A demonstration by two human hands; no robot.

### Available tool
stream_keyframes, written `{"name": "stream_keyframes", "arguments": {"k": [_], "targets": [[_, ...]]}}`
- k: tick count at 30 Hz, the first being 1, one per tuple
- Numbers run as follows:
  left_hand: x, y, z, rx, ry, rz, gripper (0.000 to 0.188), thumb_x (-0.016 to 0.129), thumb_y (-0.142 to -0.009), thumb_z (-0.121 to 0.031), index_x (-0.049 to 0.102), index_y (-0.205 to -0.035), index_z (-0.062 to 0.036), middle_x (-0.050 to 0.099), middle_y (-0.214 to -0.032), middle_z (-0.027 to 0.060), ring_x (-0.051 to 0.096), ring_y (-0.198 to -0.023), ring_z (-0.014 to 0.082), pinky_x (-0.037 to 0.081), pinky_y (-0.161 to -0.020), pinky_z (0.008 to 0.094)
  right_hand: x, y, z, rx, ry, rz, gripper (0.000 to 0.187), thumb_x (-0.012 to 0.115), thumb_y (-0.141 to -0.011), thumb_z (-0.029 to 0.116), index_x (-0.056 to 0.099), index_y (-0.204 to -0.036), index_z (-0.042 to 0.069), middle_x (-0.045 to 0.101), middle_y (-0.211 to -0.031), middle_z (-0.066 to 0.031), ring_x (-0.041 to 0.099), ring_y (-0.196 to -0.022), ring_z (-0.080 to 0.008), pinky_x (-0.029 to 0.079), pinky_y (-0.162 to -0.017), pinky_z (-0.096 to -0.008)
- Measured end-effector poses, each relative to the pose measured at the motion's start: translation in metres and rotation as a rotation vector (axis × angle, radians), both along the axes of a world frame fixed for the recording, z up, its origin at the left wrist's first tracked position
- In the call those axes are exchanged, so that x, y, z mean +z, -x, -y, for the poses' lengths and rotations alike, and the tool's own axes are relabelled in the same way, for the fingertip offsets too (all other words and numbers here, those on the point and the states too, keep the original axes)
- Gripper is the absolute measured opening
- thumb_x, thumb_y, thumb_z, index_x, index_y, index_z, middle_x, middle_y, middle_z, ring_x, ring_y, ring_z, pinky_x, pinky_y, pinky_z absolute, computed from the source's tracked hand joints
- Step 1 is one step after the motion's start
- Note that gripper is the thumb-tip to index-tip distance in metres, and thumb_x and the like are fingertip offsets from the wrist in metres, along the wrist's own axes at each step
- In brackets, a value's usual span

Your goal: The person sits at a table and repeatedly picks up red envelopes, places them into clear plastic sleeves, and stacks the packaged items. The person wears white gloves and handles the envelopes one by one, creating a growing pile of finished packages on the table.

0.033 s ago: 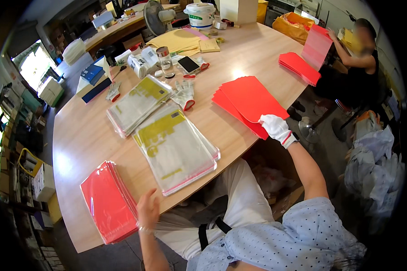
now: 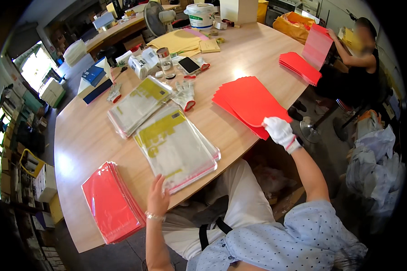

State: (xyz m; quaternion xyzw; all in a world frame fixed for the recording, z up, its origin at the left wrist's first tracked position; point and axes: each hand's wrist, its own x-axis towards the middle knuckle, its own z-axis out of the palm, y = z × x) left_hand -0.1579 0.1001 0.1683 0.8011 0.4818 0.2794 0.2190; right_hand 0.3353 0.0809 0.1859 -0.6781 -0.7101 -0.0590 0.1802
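Note:
My right hand [image 2: 280, 132], in a white glove, pinches the near corner of the top red sheet [image 2: 257, 101] in a fanned pile at the table's right edge. My bare left hand [image 2: 158, 195] has its fingers stretched out at the near edge of a stack of clear plastic bags [image 2: 185, 151] with yellow-green print. Whether its fingertips touch the bags I cannot tell. Left of that hand lies a stack of red sheets in clear bags [image 2: 111, 203], reaching over the table edge. A second stack of clear bags [image 2: 138, 106] lies farther back.
Loose work gloves [image 2: 184, 94], a glass jar [image 2: 166, 65], a phone [image 2: 188, 65] and yellow envelopes [image 2: 176, 43] lie farther back on the wooden table [image 2: 72, 149]. At the right, another person [image 2: 355, 63] holds a red sheet beside another red pile [image 2: 299, 68].
My left hand has moved right and slightly away, from beside the bagged red stack to the clear bags. My right hand has shifted slightly right and nearer with the red sheet's corner.

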Motion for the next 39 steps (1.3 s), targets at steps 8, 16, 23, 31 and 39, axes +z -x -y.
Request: {"name": "stream_keyframes", "arguments": {"k": [8, 16, 23, 31, 39], "targets": [[-0.034, -0.069, -0.051, 0.017, -0.079, -0.785, 0.021, 0.057, -0.080, -0.017, 0.060, -0.097, -0.0057, 0.059, -0.097, 0.0107, 0.058, -0.089, 0.0302, 0.047, -0.079, 0.0400, -0.038, 0.046, 0.113, -0.047, -0.460, -0.455, 0.017, 0.066, -0.076, 0.008, 0.056, -0.090, 0.006, 0.061, -0.098, -0.0113, 0.060, -0.090, -0.0274, 0.048, -0.075, -0.0325], [-0.047, -0.050, -0.095, -0.036, 0.024, -0.425, 0.022, 0.047, -0.086, -0.019, 0.064, -0.088, -0.0051, 0.064, -0.089, 0.0170, 0.061, -0.084, 0.0327, 0.049, -0.075, 0.0421, -0.065, -0.007, 0.085, -0.446, -0.057, -1.823, 0.019, 0.052, -0.089, 0.030, 0.055, -0.093, 0.012, 0.058, -0.072, -0.0032, 0.052, -0.050, -0.0125, 0.037, -0.040, -0.0230], [-0.038, -0.042, -0.084, 0.005, 0.081, -0.302, 0.025, 0.046, -0.088, -0.020, 0.063, -0.098, -0.0037, 0.064, -0.094, 0.0189, 0.060, -0.089, 0.0356, 0.048, -0.078, 0.0441, 0.011, 0.086, 0.164, -0.106, 0.121, -1.816, 0.021, 0.046, -0.087, 0.012, 0.054, -0.103, 0.002, 0.060, -0.084, -0.0042, 0.058, -0.063, -0.0134, 0.047, -0.054, -0.0254], [-0.055, -0.017, -0.058, 0.104, -0.664, -0.298, 0.023, 0.053, -0.084, -0.017, 0.062, -0.098, -0.0017, 0.065, -0.086, 0.0176, 0.060, -0.085, 0.0340, 0.048, -0.076, 0.0429, -0.047, 0.142, 0.198, -0.096, 0.426, -2.245, 0.021, 0.048, -0.088, 0.009, 0.054, -0.107, 0.002, 0.061, -0.089, -0.0044, 0.057, -0.070, -0.0142, 0.047, -0.061, -0.0266], [-0.015, -0.014, -0.054, 0.168, 0.677, 0.422, 0.030, 0.058, -0.088, -0.028, 0.061, -0.100, -0.0010, 0.066, -0.084, 0.0084, 0.064, -0.059, 0.0174, 0.046, -0.046, 0.0287, -0.033, 0.164, 0.199, -0.248, 0.467, -2.512, 0.007, 0.048, -0.090, 0.015, 0.050, -0.096, 0.011, 0.050, -0.070, 0.0002, 0.040, -0.045, -0.0075, 0.035, -0.041, -0.0202]]}}
